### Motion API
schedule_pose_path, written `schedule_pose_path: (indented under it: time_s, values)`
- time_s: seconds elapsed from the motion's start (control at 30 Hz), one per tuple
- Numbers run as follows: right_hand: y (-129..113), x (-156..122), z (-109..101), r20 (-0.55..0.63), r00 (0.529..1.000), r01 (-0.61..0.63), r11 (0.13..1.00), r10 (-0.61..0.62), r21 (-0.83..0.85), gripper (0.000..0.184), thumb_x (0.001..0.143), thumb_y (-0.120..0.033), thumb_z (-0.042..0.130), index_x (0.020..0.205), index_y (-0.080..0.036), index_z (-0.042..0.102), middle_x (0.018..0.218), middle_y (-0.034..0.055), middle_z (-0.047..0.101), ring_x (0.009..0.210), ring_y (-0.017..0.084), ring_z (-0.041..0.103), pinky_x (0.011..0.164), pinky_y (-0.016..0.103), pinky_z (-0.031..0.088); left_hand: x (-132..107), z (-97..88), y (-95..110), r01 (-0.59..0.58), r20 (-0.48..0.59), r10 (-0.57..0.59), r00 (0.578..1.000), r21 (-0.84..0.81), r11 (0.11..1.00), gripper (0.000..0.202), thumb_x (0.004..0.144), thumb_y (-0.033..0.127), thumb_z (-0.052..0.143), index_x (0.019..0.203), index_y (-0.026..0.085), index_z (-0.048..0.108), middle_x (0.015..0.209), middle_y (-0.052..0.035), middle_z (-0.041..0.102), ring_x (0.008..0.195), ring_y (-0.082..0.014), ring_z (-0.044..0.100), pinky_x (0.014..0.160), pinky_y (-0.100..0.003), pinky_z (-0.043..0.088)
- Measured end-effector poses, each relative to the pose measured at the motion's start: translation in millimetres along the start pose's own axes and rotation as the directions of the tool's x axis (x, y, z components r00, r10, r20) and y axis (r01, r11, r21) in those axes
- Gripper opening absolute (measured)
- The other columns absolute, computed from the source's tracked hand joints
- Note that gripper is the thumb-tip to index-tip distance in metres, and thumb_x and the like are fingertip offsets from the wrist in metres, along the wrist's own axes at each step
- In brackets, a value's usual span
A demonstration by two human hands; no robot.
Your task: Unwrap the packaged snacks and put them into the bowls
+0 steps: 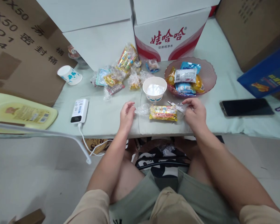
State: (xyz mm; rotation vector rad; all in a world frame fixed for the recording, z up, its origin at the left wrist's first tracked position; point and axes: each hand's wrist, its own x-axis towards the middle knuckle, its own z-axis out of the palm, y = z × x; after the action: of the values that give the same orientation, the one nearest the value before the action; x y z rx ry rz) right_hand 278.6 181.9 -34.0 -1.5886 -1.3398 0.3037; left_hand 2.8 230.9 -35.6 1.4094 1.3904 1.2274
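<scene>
A yellow and red snack packet (163, 113) in clear plastic wrap lies near the table's front edge, between my hands. My left hand (127, 114) is closed, pinching the loose clear wrap (142, 110) at the packet's left end. My right hand (195, 114) is closed at the other end, its fingertips on a small pale, silvery piece (177, 106); whether this is a tool or part of the wrap I cannot tell. Just behind the packet stands a white paper bowl (155, 97) with blue leaf prints. A pink glass bowl (207, 79) with several wrapped snacks sits behind my right hand.
Several wrapped snacks (114, 77) lie heaped before white cartons (165, 43). A tipped paper cup (70, 75), a white power bank (80, 110) with cable and a yellow bottle (28, 112) are leftward. On the right lies a phone (246, 107). Under the table edge is a bin (162, 158).
</scene>
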Motion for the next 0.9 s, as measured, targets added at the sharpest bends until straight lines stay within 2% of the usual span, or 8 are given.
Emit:
schedule_pose_path:
  time_s: [0.1,0.2,0.27,0.37,0.47,0.63,0.77,0.9]
  values:
    - [-0.9,-0.3,1.1,0.076,0.996,-0.055,0.996,0.049,0.072,0.023,0.07,-0.014,0.045,0.08,-0.021,0.064,0.08,0.0033,0.068,0.076,0.019,0.061,0.073,0.033,0.049,2.3,6.6,-2.7,-0.09,0.101,0.09,0.991,-0.005,0.996,0.041,0.071,0.037,0.072,0.107,0.022,0.06,0.113,-0.0086,0.066,0.103,-0.0205,0.064,0.074,-0.026,0.052]
    - [-1.7,-0.8,2.1,0.103,0.993,-0.067,0.993,0.057,0.096,0.019,0.071,-0.017,0.047,0.077,-0.021,0.064,0.078,0.0023,0.067,0.072,0.018,0.059,0.07,0.032,0.047,4.9,12.0,-3.4,-0.054,0.147,0.053,0.988,0.007,0.998,0.035,0.071,0.032,0.071,0.102,0.02,0.061,0.089,-0.0038,0.068,0.079,-0.0159,0.064,0.067,-0.026,0.049]
    - [-0.2,-0.5,2.3,0.098,0.992,-0.096,0.989,0.085,0.109,0.018,0.07,-0.018,0.047,0.075,-0.021,0.064,0.075,0.0016,0.067,0.069,0.017,0.058,0.067,0.031,0.046,6.4,10.8,-2.7,-0.006,0.103,0.007,0.995,-0.003,1.0,0.022,0.071,0.025,0.066,0.093,0.02,0.062,0.074,0.0004,0.062,0.066,-0.0129,0.058,0.063,-0.025,0.046]
    - [5.3,1.2,2.4,0.105,0.984,-0.157,0.976,0.143,0.148,0.019,0.067,-0.017,0.046,0.074,-0.021,0.064,0.071,0.0009,0.066,0.067,0.017,0.058,0.064,0.029,0.046,7.4,2.7,-0.9,0.071,0.022,-0.07,0.997,-0.041,0.997,0.014,0.068,0.017,0.059,0.082,0.02,0.061,0.066,0.0026,0.056,0.06,-0.0125,0.054,0.06,-0.025,0.043]
    - [8.9,2.5,0.8,0.079,0.988,-0.148,0.973,0.135,0.177,0.024,0.063,-0.013,0.045,0.076,-0.021,0.064,0.077,0.0021,0.069,0.074,0.019,0.062,0.071,0.033,0.05,6.8,-6.5,1.1,0.096,0.082,-0.094,0.992,-0.029,0.995,0.021,0.066,0.015,0.056,0.086,0.021,0.063,0.066,0.0029,0.053,0.06,-0.0135,0.052,0.058,-0.025,0.042]
    - [-5.4,-2.5,-7.8,-0.033,0.997,0.068,0.995,-0.066,0.07,0.028,0.069,-0.012,0.044,0.085,-0.023,0.064,0.089,0.0052,0.07,0.09,0.024,0.065,0.088,0.043,0.05,4.6,-8.1,7.2,-0.09,0.222,0.055,0.973,0.153,0.984,0.023,0.067,0.025,0.069,0.09,0.021,0.07,0.096,-0.0043,0.061,0.09,-0.0195,0.06,0.074,-0.029,0.05]
    - [-19.0,-10.1,-5.4,0.208,0.931,0.326,0.94,-0.3,-0.102,0.029,0.079,-0.019,0.054,0.104,-0.025,0.067,0.112,0.0085,0.07,0.11,0.029,0.061,0.099,0.048,0.043,4.6,-3.4,11.5,-0.19,0.218,0.146,0.965,0.194,0.962,0.006,0.069,0.023,0.07,0.072,0.02,0.065,0.1,-0.0064,0.066,0.099,-0.0213,0.063,0.084,-0.033,0.05]
    - [-18.3,-11.7,6.1,0.349,0.886,0.397,0.889,-0.305,-0.229,0.031,0.085,-0.026,0.06,0.116,-0.028,0.067,0.117,0.0079,0.069,0.12,0.031,0.054,0.102,0.05,0.033,5.7,-1.9,13.0,-0.105,0.172,0.09,0.981,0.081,0.991,0.008,0.074,0.024,0.066,0.072,0.019,0.059,0.08,-0.003,0.07,0.08,-0.017,0.065,0.079,-0.031,0.05]
